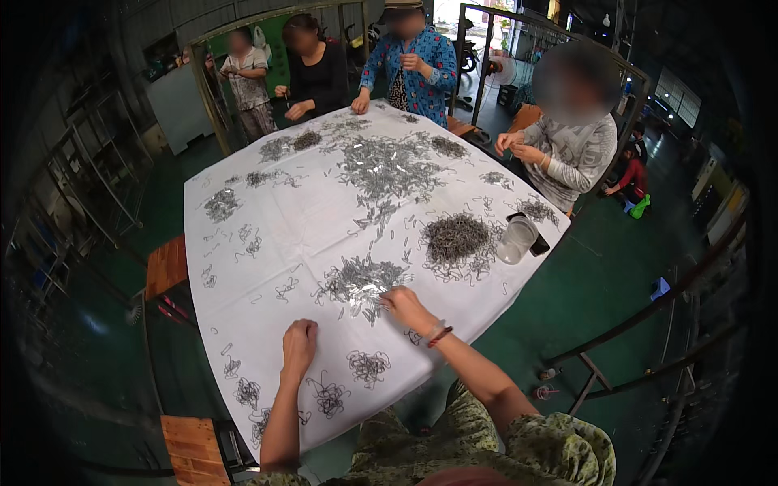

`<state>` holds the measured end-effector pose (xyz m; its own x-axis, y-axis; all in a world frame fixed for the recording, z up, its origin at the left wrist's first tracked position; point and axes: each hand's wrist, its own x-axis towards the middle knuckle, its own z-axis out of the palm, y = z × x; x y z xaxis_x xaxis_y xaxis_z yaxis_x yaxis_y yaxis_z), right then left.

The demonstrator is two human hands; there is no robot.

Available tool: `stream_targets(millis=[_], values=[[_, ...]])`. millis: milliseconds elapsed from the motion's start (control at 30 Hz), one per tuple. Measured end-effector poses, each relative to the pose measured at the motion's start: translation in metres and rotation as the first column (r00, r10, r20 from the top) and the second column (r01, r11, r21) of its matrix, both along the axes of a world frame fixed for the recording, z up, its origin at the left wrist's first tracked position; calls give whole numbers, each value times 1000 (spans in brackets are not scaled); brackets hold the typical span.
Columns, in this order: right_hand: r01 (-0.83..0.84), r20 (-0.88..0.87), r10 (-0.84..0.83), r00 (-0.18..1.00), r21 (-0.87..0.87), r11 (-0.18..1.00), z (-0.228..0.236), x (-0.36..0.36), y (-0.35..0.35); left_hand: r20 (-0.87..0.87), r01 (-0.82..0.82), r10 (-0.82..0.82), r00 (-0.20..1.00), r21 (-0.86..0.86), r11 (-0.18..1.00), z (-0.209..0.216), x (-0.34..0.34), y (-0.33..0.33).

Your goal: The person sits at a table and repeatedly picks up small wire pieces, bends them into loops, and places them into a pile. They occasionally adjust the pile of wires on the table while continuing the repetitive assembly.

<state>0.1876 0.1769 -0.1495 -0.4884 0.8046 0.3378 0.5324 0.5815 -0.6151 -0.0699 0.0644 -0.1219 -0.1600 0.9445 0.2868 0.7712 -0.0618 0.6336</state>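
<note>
My left hand point(300, 346) is above the white-covered table point(267, 324) near its front edge, fingers curled together; whatever they hold is too small to make out. My right hand point(409, 309), with bands at its wrist, reaches to the right edge of a pile of small shiny silver metal pieces point(362, 279). Its fingertips are pinched together at the pile, and what is between them cannot be told. Small heaps of thin bent wire hooks point(369, 367) lie between my forearms, with another wire heap point(330, 397) closer to me.
A dense pile of dark wire hooks point(459, 238) lies right of centre, beside a clear plastic container point(516, 241). A wide spread of silver pieces point(389, 166) covers the far middle. Several people stand around the far and right sides. Wooden stools point(193, 449) flank the left edge.
</note>
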Motion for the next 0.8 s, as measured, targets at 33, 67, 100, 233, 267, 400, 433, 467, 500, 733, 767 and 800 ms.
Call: stream_targets(millis=[33,67,100,233,267,400,433,467,500,733,767,800], values=[[14,51,-18,999,72,997,-11,-14,4,61,-17,18,998,-14,1000,3,0,-9],[41,158,-56,986,100,994,-20,-23,6,125,-34,37,992,-30,999,7,0,-18],[46,199,-75,977,150,988,-26,-28,6,231,-60,77,970,-79,995,11,1,-24],[60,236,-114,965,225,973,-29,-32,3,654,-51,132,745,-142,989,20,12,-47],[65,198,-102,975,185,981,-27,-31,0,739,-36,129,661,-140,989,22,15,-51],[136,-17,-136,991,51,989,-14,-29,-13,821,41,58,568,-99,994,27,35,-60],[155,-94,-154,984,9,988,-11,-28,-15,811,51,42,583,-89,995,31,39,-61],[168,-70,-166,984,17,986,-9,-28,-17,801,63,26,597,-80,995,35,44,-62],[181,-55,-179,982,30,983,-8,-30,-19,788,62,13,615,-65,996,40,48,-64],[176,-471,-373,800,-410,895,-9,-32,-26,776,91,-44,629,-18,996,64,73,-67],[215,-428,-395,813,-409,887,-4,-29,-29,800,80,-20,599,-35,996,63,75,-64],[110,-486,-413,771,-536,837,1,-26,-34,836,75,-31,547,-13,997,61,78,-60]])
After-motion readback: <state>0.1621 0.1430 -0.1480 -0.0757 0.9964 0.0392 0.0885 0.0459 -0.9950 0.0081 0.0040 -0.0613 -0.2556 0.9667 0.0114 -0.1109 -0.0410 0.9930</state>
